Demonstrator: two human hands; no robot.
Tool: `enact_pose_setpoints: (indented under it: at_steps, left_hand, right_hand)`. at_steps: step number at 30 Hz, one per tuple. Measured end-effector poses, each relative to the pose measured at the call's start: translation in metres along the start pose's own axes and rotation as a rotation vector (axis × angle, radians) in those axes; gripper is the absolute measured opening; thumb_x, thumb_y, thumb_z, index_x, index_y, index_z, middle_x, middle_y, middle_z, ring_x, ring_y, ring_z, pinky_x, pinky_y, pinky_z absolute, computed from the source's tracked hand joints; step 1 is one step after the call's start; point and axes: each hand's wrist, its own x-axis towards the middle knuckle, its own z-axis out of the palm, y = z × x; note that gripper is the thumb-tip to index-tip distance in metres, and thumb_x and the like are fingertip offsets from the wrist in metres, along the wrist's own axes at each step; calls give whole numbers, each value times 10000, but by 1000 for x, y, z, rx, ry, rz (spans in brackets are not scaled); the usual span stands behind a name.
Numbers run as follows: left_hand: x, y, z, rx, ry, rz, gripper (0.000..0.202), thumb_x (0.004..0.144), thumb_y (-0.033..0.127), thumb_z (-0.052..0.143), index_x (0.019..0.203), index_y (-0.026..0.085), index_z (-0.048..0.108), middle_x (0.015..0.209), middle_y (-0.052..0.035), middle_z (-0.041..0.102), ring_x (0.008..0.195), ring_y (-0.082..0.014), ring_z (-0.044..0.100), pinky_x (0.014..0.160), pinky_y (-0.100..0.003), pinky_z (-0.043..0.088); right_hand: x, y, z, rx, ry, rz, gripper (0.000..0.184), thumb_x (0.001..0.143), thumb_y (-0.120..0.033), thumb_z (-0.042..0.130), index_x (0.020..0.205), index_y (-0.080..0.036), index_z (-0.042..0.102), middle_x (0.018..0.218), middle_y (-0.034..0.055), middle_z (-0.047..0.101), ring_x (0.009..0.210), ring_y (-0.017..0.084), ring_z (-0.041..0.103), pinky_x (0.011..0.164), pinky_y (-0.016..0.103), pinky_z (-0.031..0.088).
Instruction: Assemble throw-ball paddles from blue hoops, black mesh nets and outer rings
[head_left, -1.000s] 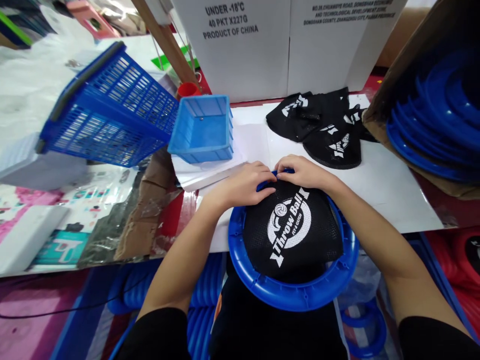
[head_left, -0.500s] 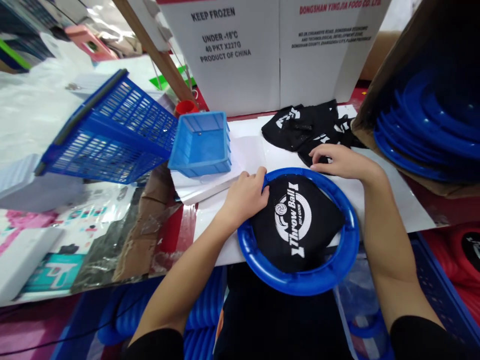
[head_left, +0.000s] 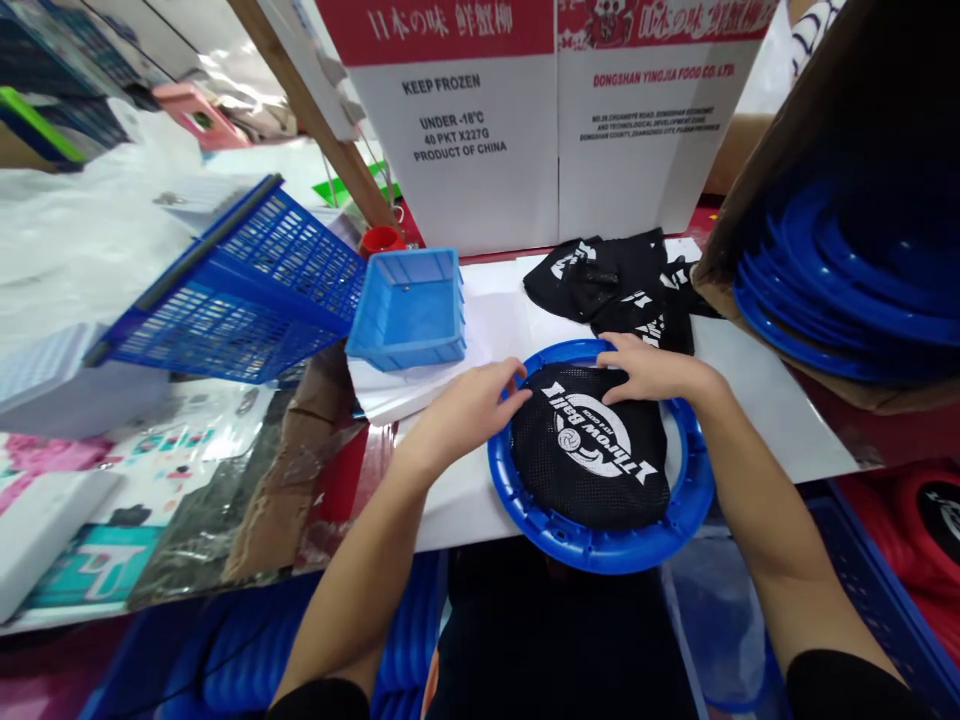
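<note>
A blue plastic ring [head_left: 600,555] lies at the front edge of the table with its notched side up. Inside it sits a black mesh cloth disc [head_left: 540,470] with a white "Throw Ball" print set diagonally. My left hand [head_left: 480,405] is closed at the ring's left rim, thumb towards the cloth. At the far rim, the fingers of my right hand [head_left: 652,372] are curled over the cloth's upper edge, thumb resting on the print side. A gap shows between cloth and ring on the right. Behind my right hand lie several printed black cloth pieces [head_left: 570,280].
A light blue bin [head_left: 409,310] stands on white sheets, with a blue perforated basket [head_left: 247,290] tilted beside it. A white carton [head_left: 480,200] rises at the back. On the right, a cardboard box holds stacked blue rings [head_left: 795,300]; red rings [head_left: 892,510] lie below.
My right hand has left the black cloth pile and come to the ring's far rim. The print, upright before, now runs diagonally, and the ring's notched side shows.
</note>
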Motion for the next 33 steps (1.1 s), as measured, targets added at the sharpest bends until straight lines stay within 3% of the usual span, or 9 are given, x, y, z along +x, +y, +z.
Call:
enact_pose_setpoints:
  at_steps: [3, 6, 10, 12, 16, 19, 21, 28, 33]
  left_hand:
    - [12, -8, 13, 149, 56, 56, 189, 968, 278, 526, 933, 188, 689, 999, -124, 753, 928, -257, 696, 829, -383, 531]
    - [12, -12, 16, 147, -29, 43, 258, 966, 273, 511, 863, 188, 731, 892, -111, 762, 827, -237, 687, 754, -352, 511]
    - [1, -10, 5, 134, -166, 0, 331, 974, 351, 533, 759, 208, 741, 758, -72, 744, 649, -197, 631, 613, -313, 431]
    - [-1, -7, 3, 216, -128, -1, 387, 1000, 399, 522, 734, 204, 725, 752, -80, 728, 654, -205, 625, 620, -320, 426]
    - [8, -1, 14, 313, 55, 162, 274, 1013, 389, 559, 990, 182, 736, 994, -116, 725, 900, -254, 669, 786, -357, 504]
    - [14, -2, 27, 268, -27, 313, 252, 981, 349, 632, 1135, 168, 715, 1248, -153, 669, 1124, -303, 638, 962, -429, 513]
    - [16, -5, 31, 240, -55, 319, 262, 966, 353, 655, 1128, 155, 710, 1320, -171, 627, 1188, -328, 609, 1010, -464, 500]
    - [21, -17, 23, -98, 0, 128, 82, 936, 228, 616, 891, 188, 671, 929, -52, 709, 859, -207, 649, 844, -356, 526]
    - [24, -22, 16, -239, -9, 59, 106, 900, 216, 636, 853, 194, 728, 891, -30, 778, 810, -182, 688, 809, -323, 530]
  right_hand:
    - [4, -8, 5, 24, 8, -45, 424, 725, -471, 878, 1068, -249, 765, 1609, 113, 458, 1532, 443, 329, 1226, 608, 374]
    - [2, -7, -2, 78, -12, -67, 316, 751, -456, 858, 948, -236, 748, 1581, 108, 507, 1501, 409, 402, 1220, 570, 388]
    - [-5, 0, -15, 165, -63, -114, 237, 820, -472, 781, 815, -245, 713, 1512, 72, 595, 1430, 360, 511, 1227, 553, 371]
    - [-5, 1, -16, 181, -81, -133, 232, 816, -476, 783, 837, -251, 730, 1531, 71, 580, 1467, 360, 473, 1251, 555, 335]
    - [0, -2, -9, 162, -94, -205, 212, 832, -441, 768, 899, -240, 748, 1562, 92, 547, 1511, 354, 410, 1267, 542, 303]
    - [4, -4, -4, 173, -98, -249, 251, 883, -475, 714, 952, -236, 749, 1546, 101, 562, 1478, 332, 451, 1253, 526, 320]
    - [5, -4, -4, 195, -95, -257, 277, 902, -502, 686, 967, -241, 750, 1536, 91, 575, 1454, 318, 482, 1244, 513, 334]
    - [-6, 3, -16, 218, -129, -159, 293, 852, -525, 716, 942, -250, 769, 1557, 58, 578, 1413, 329, 540, 1214, 473, 369]
    - [-19, 2, -7, 253, -4, -158, 285, 892, -511, 657, 907, -240, 744, 1461, 75, 658, 1353, 318, 599, 1177, 486, 409]
